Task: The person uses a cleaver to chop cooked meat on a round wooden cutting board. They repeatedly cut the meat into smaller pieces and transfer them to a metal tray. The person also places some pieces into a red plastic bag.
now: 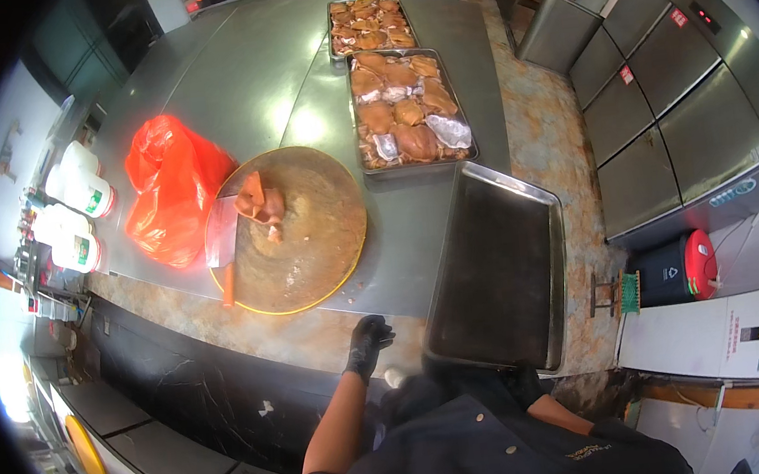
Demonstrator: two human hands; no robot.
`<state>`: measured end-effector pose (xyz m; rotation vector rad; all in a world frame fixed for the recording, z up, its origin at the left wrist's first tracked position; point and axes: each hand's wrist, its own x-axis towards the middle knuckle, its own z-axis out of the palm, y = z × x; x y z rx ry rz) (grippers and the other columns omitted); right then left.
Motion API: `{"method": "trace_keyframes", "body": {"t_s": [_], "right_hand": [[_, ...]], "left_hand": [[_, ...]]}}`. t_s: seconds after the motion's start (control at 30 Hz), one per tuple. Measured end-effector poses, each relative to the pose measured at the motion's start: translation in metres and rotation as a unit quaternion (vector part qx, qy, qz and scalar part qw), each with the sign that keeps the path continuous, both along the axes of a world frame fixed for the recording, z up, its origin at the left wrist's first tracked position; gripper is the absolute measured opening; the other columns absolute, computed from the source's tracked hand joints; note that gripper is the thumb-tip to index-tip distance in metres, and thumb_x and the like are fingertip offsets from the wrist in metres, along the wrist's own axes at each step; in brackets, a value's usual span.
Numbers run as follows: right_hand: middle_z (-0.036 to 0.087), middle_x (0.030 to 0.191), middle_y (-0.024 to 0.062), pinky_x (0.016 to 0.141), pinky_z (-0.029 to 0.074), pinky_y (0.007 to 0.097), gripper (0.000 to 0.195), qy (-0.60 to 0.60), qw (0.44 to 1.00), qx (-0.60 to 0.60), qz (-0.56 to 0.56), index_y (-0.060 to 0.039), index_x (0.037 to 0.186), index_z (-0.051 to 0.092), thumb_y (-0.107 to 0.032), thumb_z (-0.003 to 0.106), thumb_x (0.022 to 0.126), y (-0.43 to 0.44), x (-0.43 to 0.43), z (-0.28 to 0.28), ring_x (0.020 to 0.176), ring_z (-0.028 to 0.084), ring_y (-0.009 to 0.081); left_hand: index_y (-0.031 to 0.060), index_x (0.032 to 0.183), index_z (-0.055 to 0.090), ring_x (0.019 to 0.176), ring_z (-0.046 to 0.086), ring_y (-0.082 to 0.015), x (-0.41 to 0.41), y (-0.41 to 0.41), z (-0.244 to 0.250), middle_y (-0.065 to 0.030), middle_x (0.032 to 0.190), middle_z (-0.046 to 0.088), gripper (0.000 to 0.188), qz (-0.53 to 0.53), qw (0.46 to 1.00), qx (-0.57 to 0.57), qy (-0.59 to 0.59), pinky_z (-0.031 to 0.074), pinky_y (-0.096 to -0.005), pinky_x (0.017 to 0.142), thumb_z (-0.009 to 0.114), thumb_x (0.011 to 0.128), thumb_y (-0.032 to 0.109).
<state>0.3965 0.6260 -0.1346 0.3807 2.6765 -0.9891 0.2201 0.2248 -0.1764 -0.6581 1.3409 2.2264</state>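
Observation:
My left hand (367, 344), in a black glove, is in front of the table's near edge with loosely bent fingers and nothing in it. Dark-gloved too, my right hand (525, 385) lies at the near end of an empty metal tray (499, 266); its fingers are hidden, so its hold is unclear. This tray overhangs the near edge of the table. A round chopping board (314, 236) bears a piece of raw meat with skin (259, 200) and a cleaver (222, 235), whose wooden handle points towards me. Left of it stands a red plastic bag (173, 195).
Two metal trays of meat pieces, a nearer one (411, 107) and a farther one (371, 25), sit on the steel table (221, 88). White tubs (83, 252) line the left side. A steel cabinet (668, 106) and a red-lidded bin (701, 264) stand at right.

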Motion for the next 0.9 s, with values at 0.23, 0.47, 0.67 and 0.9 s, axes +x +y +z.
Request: {"method": "trace_keyframes", "body": {"t_s": [0.23, 0.47, 0.67, 0.9], "right_hand": [[0.064, 0.114, 0.0118, 0.087, 0.054, 0.0439, 0.028, 0.008, 0.659, -0.530, -0.534, -0.0057, 0.114, 0.063, -0.012, 0.063, 0.087, -0.006, 0.034, -0.032, 0.104, 0.063, 0.0291], [0.058, 0.115, 0.0134, 0.089, 0.054, 0.0493, 0.036, -0.032, 0.684, -0.488, -0.541, -0.0048, 0.123, 0.056, -0.019, 0.064, 0.090, -0.067, -0.021, -0.150, 0.111, 0.057, 0.0327], [0.059, 0.122, 0.0145, 0.096, 0.053, 0.0484, 0.041, 0.004, 0.602, -0.487, -0.633, -0.0073, 0.129, 0.055, -0.024, 0.063, 0.092, -0.079, -0.047, -0.141, 0.112, 0.058, 0.0329], [0.057, 0.132, 0.0143, 0.100, 0.050, 0.0488, 0.049, 0.069, 0.657, -0.510, -0.551, -0.0077, 0.137, 0.052, -0.030, 0.062, 0.095, -0.069, -0.090, -0.168, 0.119, 0.056, 0.0332]], "left_hand": [[0.0029, 0.110, 0.062, 0.079, 0.066, -0.0188, -0.011, -0.039, -0.033, -0.0097, 0.091, 0.068, 0.028, -0.223, 0.956, -0.153, 0.112, 0.054, -0.0330, 0.072, 0.064, 0.096, 0.027], [-0.0002, 0.116, 0.060, 0.086, 0.066, -0.0190, -0.027, -0.126, -0.008, -0.0121, 0.097, 0.067, 0.032, -0.351, 0.880, -0.243, 0.207, 0.054, -0.0337, 0.079, 0.064, 0.095, 0.023], [0.0003, 0.124, 0.057, 0.090, 0.066, -0.0202, -0.027, -0.223, 0.081, -0.0137, 0.102, 0.067, 0.033, -0.277, 0.941, -0.192, 0.021, 0.055, -0.0344, 0.082, 0.062, 0.097, 0.018], [-0.0014, 0.122, 0.058, 0.084, 0.067, -0.0180, -0.043, -0.283, 0.069, -0.0115, 0.097, 0.067, 0.033, -0.274, 0.940, -0.203, 0.032, 0.055, -0.0332, 0.077, 0.062, 0.097, 0.020]]}}
